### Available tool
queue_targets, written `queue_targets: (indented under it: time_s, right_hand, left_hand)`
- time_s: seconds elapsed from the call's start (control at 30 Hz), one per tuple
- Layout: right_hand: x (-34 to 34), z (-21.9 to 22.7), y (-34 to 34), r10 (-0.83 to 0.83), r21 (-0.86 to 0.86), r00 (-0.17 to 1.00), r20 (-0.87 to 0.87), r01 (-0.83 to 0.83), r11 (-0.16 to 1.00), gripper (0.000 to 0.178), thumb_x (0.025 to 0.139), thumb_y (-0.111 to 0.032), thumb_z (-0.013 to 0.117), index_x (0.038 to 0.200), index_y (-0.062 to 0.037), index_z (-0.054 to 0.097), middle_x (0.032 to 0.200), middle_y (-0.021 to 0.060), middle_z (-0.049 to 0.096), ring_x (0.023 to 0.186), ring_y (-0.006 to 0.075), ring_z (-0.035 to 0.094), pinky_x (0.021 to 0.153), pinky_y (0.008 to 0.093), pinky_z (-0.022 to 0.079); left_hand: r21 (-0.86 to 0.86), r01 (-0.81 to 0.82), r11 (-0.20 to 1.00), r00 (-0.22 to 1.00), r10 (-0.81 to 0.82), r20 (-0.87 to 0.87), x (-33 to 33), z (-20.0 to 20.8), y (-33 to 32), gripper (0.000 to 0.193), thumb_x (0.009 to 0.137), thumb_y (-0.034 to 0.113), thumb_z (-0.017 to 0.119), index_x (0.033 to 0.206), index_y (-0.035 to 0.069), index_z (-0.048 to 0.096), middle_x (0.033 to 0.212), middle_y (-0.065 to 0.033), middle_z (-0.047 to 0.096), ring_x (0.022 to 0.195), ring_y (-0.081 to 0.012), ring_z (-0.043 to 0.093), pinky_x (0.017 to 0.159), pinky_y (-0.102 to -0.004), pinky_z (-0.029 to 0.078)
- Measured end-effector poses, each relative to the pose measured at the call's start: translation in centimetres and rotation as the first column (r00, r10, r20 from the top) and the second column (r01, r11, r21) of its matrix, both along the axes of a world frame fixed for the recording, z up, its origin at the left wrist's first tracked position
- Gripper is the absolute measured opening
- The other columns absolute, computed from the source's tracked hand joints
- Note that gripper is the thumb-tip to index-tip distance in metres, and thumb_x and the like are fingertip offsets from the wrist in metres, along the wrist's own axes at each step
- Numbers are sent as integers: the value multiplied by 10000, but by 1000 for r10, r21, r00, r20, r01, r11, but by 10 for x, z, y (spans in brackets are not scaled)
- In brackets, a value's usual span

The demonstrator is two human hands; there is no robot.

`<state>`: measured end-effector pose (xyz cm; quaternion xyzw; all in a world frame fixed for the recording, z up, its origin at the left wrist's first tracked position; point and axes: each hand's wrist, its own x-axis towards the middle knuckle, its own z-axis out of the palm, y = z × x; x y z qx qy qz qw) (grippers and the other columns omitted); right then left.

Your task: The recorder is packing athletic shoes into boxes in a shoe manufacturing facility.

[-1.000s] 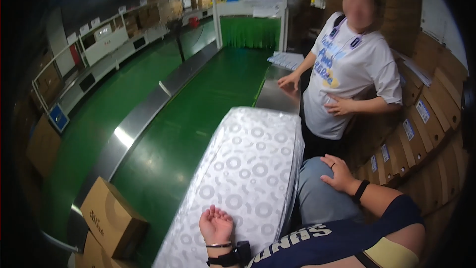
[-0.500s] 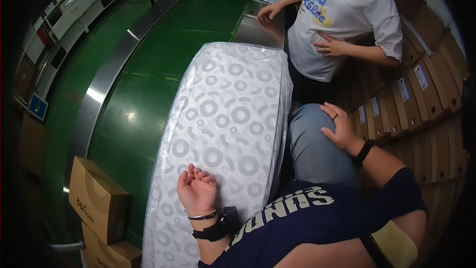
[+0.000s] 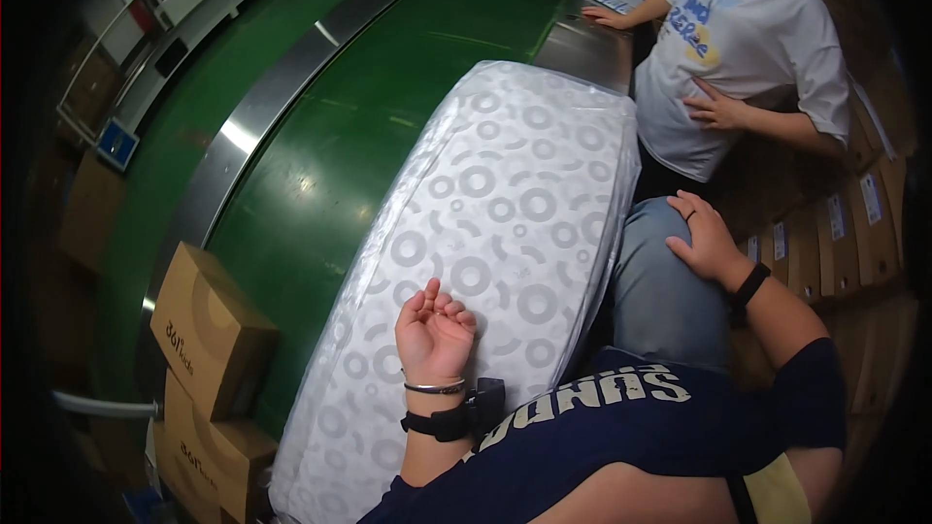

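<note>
Clear plastic wraps the mattress (image 3: 485,233), a white one patterned with grey rings, which lies lengthwise on the green conveyor belt (image 3: 388,107) from the lower left of the frame up toward the centre top; its near end is cut off by the bottom edge. The left hand (image 3: 434,332) rests on it at lower centre, fingers curled loosely inward and closed on nothing, a black band and a thin bangle on the wrist. The right hand (image 3: 706,238) lies flat, fingers apart, on the person's own knee in blue jeans (image 3: 660,301), right of centre (the leg below is hidden by the dark shirt). At upper right a co-worker in a white shirt (image 3: 738,58) stands cut off at the shoulders. Brown cartons (image 3: 209,330) stack at lower left, the lowest one hard to make out.
</note>
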<state>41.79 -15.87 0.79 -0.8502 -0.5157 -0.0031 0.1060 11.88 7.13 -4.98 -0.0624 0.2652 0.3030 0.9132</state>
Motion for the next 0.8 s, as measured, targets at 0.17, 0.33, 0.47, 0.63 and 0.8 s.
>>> queue_targets:
  time_s: [0.17,0.33,0.47,0.63,0.8]
  right_hand:
    - [4,1,27,54,-92,995,-87,-62,994,458,698,-265,599,1086,-37,516,1099,177,507,1037,324,475,898,377,367]
    - [2,-2,40,115,25,985,-128,-112,993,396,734,-200,551,1075,0,525,1088,199,527,1032,344,488,913,360,360]
    - [1,-10,45,132,64,980,-148,-124,990,347,771,-175,524,1067,8,533,1106,196,535,1047,323,496,920,344,357]
    - [-2,-13,42,156,81,969,-189,-143,986,345,777,-145,491,1074,26,526,1114,203,534,1060,311,497,939,337,341]
    - [1,-18,35,116,100,972,-204,-97,990,340,775,-136,483,1072,25,526,1106,202,537,1060,302,498,940,333,340]
  left_hand:
    - [34,-2,999,951,-8,310,-7,-4,0,257,805,196,458,987,33,541,610,5,378,585,-124,385,585,-276,346]
    - [162,-187,969,878,90,470,-13,5,-2,335,769,152,466,1086,55,517,651,1,395,625,-127,383,620,-268,337]
    - [192,-198,961,793,42,608,-10,4,-10,407,749,124,472,1154,95,480,685,-7,425,647,-137,401,637,-280,353]
    - [218,-203,954,759,12,651,-11,2,-8,441,729,103,496,1168,116,468,694,-10,437,650,-134,415,631,-290,369]
    - [238,-242,941,764,34,644,-13,0,-4,423,735,92,501,1157,99,480,692,15,436,643,-111,414,620,-258,345]
